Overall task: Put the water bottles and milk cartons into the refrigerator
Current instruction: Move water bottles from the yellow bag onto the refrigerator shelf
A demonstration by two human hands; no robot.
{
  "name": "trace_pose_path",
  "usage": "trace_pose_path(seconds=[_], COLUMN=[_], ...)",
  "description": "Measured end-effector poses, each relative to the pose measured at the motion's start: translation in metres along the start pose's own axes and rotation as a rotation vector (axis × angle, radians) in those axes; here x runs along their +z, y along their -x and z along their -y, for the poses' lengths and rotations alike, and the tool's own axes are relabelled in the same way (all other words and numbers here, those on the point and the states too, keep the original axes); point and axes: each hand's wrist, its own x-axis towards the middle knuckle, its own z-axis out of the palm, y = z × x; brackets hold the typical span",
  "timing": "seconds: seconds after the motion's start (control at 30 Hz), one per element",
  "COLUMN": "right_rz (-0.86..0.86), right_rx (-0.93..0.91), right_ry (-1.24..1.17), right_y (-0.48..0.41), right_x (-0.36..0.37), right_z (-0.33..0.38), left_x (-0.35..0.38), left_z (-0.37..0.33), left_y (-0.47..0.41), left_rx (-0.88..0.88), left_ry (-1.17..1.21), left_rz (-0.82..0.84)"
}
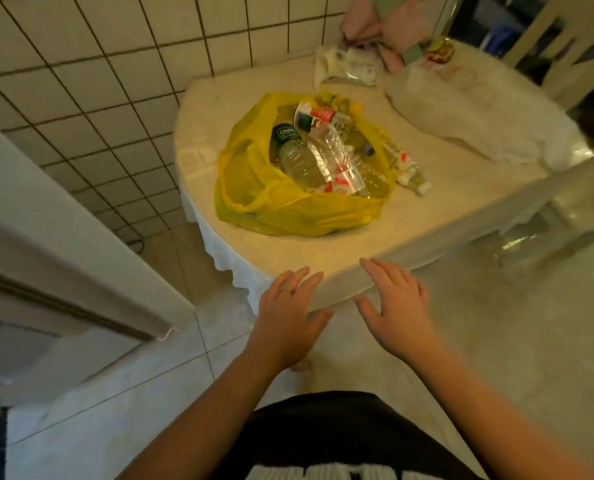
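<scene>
Step in hand: approach to pick, nothing taken yet. Left hand (288, 317) and right hand (396, 313) at lower centre, fingers spread, empty, over near rim of table (444, 216). Yellow bag (281, 206) mid-frame, one only. Water bottles (326, 154) heaped inside: I count four, one poking out right side, more likely buried. Milk cartons: cannot tell. Next: reach forward into bag mouth, grip one bottle per hand.

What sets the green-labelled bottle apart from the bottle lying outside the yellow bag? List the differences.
Label: the green-labelled bottle carries a dark green label; the bottle outside the bag has a white and red one. Place: the green-labelled bottle sits inside the yellow bag among other bottles; the other lies on the table beside it. Both are clear plastic.
</scene>
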Motion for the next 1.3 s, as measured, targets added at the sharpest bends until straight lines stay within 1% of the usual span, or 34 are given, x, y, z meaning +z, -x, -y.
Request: trace_pose_path(seconds=[0.13,0.23,0.37,0.5,0.6,0.67,0.83,0.9,1.03,1.1,1.17,1.3], right_rz=[-0.067,-0.116,-0.134,-0.113,-0.077,-0.03,0.039,0.111,0.21,0.272,0.333,0.393], right_rx=[-0.027,-0.038,-0.059,-0.087,-0.108,-0.082,-0.094,-0.068,-0.039,-0.014,0.015,0.029], right_ry=[-0.027,-0.056,-0.131,-0.192,-0.229,-0.226,-0.185,-0.176,-0.155,-0.152,-0.169,-0.206], right_y=[-0.051,-0.084,-0.128,-0.179,-0.221,-0.247,-0.305,-0.325,-0.36,-0.374,-0.387,-0.411], right_x=[-0.02,-0.03,-0.044,-0.054,-0.059,-0.063,-0.067,-0.067,-0.061,-0.059,-0.054,-0.036], right_z=[-0.009,-0.013,-0.017,-0.035,-0.061,-0.081,-0.133,-0.151,-0.184,-0.193,-0.199,-0.216], left_x=[-0.012,-0.017,-0.028,-0.031,-0.028,-0.023,-0.008,0.0,0.016,0.023,0.03,0.042], left_z=[-0.009,-0.015,-0.025,-0.032,-0.038,-0.046,-0.079,-0.09,-0.101,-0.101,-0.101,-0.106], left_y=[-0.046,-0.075,-0.104,-0.134,-0.157,-0.172,-0.217,-0.236,-0.264,-0.273,-0.278,-0.284], left_rx=[0.041,0.053,0.018,0.02,-0.085,-0.148,-0.286,-0.375,-0.576,-0.663,-0.759,-0.976], left_ry=[0.041,0.025,0.091,0.099,0.128,0.173,0.257,0.304,0.397,0.472,0.524,0.557], left_rz=[-0.113,-0.158,-0.258,-0.372,-0.346,-0.33,-0.376,-0.411,-0.541,-0.606,-0.633,-0.542])
